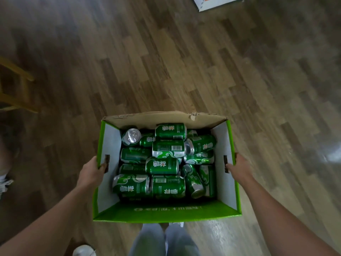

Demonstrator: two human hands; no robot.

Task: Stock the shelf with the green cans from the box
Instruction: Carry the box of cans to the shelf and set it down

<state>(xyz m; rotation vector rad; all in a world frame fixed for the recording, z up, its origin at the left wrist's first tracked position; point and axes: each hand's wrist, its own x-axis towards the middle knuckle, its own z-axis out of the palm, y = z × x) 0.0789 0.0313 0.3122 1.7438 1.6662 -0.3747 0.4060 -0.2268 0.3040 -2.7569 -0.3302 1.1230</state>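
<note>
The left hand [91,169] grips the left wall of the box [166,213], its thumb hooked over the rim at the dark handle slot [107,163]; the other fingers are hidden outside the wall. The right hand [239,167] holds the right wall the same way, thumb at the matching slot [225,163]. Between the two hands, the open box is held above the floor, green outside and white on the inner side walls, with a brown far flap. The green cans [162,166] fill its bottom in a loose heap, most lying on their sides. One can [132,135] in the far left corner shows its silver top. The cans carry white Chinese characters and swirls, too blurred to read; one [168,148] shows a barcode. Pale writing runs along the near green flap, also unreadable. Near the box are pale trousers [162,241] and a white shoe [84,251]. The wooden plank floor [166,61] spreads around, with a yellow wooden stool [16,85] at the left and a white and orange carton [212,1] at the far right.
</note>
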